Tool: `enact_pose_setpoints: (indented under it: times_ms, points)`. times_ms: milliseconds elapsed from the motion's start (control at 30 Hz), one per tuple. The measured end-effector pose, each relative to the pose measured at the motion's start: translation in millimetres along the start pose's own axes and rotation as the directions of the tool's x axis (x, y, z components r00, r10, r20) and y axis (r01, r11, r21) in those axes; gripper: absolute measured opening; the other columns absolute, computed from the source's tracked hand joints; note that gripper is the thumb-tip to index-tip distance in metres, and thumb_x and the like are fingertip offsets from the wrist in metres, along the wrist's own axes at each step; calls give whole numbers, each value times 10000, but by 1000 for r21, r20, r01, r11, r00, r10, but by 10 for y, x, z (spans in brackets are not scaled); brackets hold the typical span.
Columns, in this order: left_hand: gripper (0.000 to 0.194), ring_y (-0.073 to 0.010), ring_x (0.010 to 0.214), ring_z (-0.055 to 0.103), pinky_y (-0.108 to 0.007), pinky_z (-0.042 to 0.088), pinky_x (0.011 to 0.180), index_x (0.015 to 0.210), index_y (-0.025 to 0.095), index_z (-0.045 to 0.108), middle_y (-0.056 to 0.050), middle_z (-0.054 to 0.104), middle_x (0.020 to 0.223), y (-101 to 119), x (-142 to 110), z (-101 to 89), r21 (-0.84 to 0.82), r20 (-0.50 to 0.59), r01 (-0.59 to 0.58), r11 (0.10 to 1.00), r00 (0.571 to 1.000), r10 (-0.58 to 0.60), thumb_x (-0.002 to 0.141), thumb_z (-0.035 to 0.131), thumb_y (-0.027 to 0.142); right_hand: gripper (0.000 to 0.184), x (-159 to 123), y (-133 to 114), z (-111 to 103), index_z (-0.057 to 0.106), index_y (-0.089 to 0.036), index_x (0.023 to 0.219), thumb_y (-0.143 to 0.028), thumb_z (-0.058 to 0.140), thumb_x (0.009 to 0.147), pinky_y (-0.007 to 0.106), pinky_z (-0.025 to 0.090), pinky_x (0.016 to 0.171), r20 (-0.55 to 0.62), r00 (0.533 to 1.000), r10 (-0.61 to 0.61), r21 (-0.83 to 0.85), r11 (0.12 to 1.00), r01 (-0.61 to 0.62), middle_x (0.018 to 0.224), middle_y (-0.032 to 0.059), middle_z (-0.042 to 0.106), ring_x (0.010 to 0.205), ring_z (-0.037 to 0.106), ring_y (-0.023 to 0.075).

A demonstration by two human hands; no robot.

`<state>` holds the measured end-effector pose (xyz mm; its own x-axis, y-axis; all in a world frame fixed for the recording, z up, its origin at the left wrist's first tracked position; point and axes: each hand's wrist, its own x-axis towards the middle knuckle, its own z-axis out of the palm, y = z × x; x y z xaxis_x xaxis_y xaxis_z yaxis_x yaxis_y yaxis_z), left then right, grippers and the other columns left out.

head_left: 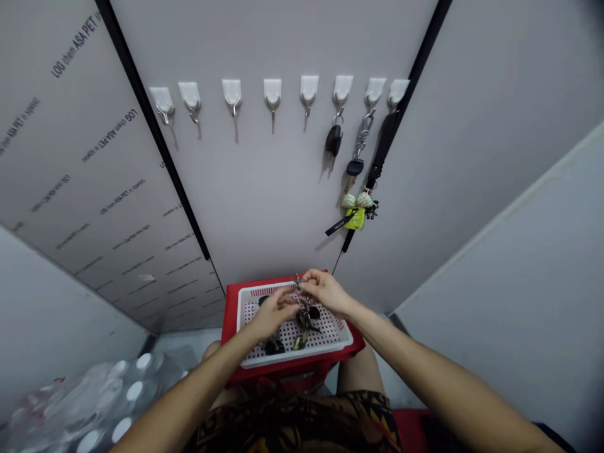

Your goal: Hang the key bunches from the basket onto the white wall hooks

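I have the right hand (325, 290) pinched on the upper end of a metal key bunch (306, 318), which hangs over a white perforated basket (321, 350) on a red-covered stand (231, 322). The left hand (278, 309) is beside the bunch, fingers bent towards it; through this feed I can't tell whether they grip. A dark key (274, 347) lies in the basket's near left part. On the wall ahead I count eight white hooks (272, 90); the three rightmost carry a black car key (333, 141), a chained key (355, 167) and a black strap (385, 139). Capped bottles (134, 391) stand at lower left.
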<state>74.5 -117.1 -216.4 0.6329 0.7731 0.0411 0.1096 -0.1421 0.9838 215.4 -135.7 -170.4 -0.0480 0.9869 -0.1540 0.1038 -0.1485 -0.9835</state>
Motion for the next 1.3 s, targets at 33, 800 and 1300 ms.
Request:
enact_pose_setpoints:
  times_ms: [33, 800, 1300]
  points:
    - [292, -108, 750, 488, -242, 383, 682, 941, 140, 430, -32, 536, 814, -2, 7, 34, -36, 56, 16, 999, 998, -13, 656, 458, 200, 169, 3, -46, 7, 349, -172, 640, -257, 488, 596, 161, 324, 386, -35, 999, 9, 91, 996, -6, 474, -70, 478, 386, 437, 46]
    - [208, -99, 626, 457, -199, 341, 592, 580, 140, 562, -10, 500, 613, 752, 178, -203, 493, -197, -227, 840, 911, 362, 673, 402, 234, 245, 2, -297, -80, 469, -163, 789, -215, 528, 558, 264, 369, 693, -339, 844, -417, -156, 909, 386, 812, 25, 536, 750, 486, 121]
    - [73, -48, 441, 428, -179, 361, 481, 651, 140, 473, 57, 466, 499, 1977, 860, -444, -59, -489, -407, 912, 808, 329, 579, 468, 133, 87, 264, -1584, -126, 436, -140, 617, -217, 464, 646, 175, 406, 420, -294, 837, -462, 192, 829, 525, 461, -48, 501, 392, 460, 44]
